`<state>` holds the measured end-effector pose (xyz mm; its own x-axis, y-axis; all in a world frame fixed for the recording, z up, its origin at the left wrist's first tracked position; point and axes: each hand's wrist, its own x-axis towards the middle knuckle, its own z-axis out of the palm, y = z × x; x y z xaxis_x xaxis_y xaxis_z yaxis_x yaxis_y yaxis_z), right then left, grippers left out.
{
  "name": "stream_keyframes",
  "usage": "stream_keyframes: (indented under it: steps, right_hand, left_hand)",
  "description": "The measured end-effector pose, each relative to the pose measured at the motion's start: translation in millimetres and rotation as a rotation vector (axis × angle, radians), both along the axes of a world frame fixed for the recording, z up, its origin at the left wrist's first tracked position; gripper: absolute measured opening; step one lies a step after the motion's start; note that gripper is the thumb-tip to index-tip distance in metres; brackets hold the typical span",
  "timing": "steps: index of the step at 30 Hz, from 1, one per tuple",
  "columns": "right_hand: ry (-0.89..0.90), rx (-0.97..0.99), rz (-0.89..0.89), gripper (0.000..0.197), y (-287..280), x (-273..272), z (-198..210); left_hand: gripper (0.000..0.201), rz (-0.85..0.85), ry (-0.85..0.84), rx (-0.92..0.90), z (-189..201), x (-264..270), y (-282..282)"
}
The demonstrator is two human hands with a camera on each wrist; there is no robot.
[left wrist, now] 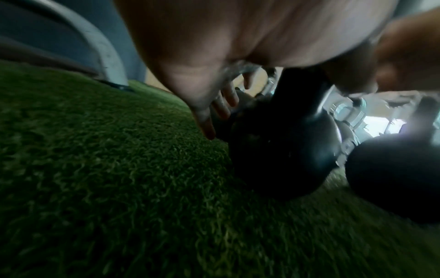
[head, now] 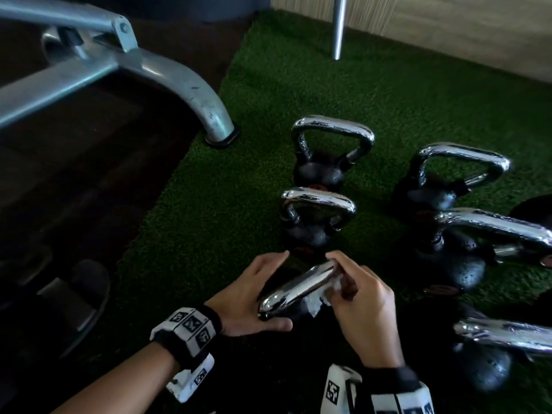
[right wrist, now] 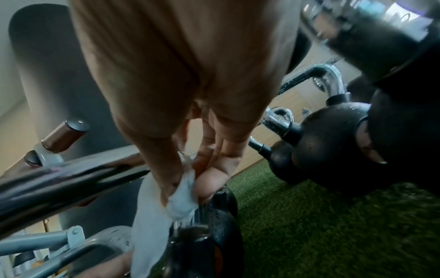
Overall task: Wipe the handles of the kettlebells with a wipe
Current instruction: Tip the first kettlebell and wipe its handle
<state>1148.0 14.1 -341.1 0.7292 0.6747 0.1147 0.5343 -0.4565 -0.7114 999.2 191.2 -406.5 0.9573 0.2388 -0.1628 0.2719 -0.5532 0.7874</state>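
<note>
Your nearest kettlebell (head: 286, 316) stands on the rough green turf (head: 209, 204), right below you: a black, pebbled, round body under a smooth chrome handle (head: 298, 286) that curves like a bent bar and mirrors the room. The wipe (right wrist: 164, 210) is white, thin and crumpled. Your right hand (head: 363, 300) has its fingers (right wrist: 209, 180) curled, pinching the wipe against the right end of that handle. Your left hand (head: 254, 297) lies along the handle's left side, fingers nearly straight and slightly apart, thumb under its near end; whether they press the chrome, you cannot tell. More kettlebells (head: 325, 162) with the same shiny handles stand beyond and to your right. A grey metal frame (head: 179, 79) curves down to the turf's edge.
</note>
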Motion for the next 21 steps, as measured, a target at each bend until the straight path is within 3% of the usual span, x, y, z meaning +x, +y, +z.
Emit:
stream_keyframes:
  steps: [2, 5, 7, 13, 18, 21]
  right_hand:
    - [0.003, -0.027, -0.052, 0.065, -13.3, -7.9, 2.6]
    - [-0.003, -0.042, -0.07, 0.063, -26.2, -20.5, 5.6]
    - [0.006, -0.078, -0.075, 0.059, -30.2, -26.6, 7.5]
    - [0.031, -0.15, -0.047, 0.054, -37.1, -30.3, 12.3]
    - [0.104, -0.101, -0.034, 0.053, -41.5, -19.5, 19.3]
    - [0.111, -0.058, -0.01, 0.051, -40.3, -17.8, 22.9]
  left_hand:
    - [0.098, 0.088, -0.095, -0.051, -0.7, -2.8, 9.1]
    - [0.051, 0.137, -0.209, -0.081, 1.1, 1.3, 21.6]
    - [0.037, 0.153, -0.202, -0.079, 5.1, 4.7, 25.7]
    - [0.032, 0.188, -0.158, -0.185, 10.2, 5.3, 18.3]
    - [0.036, 0.139, -0.06, -0.082, 22.0, 4.8, 20.2]
    - [0.029, 0.198, -0.06, -0.037, 31.4, 5.5, 13.7]
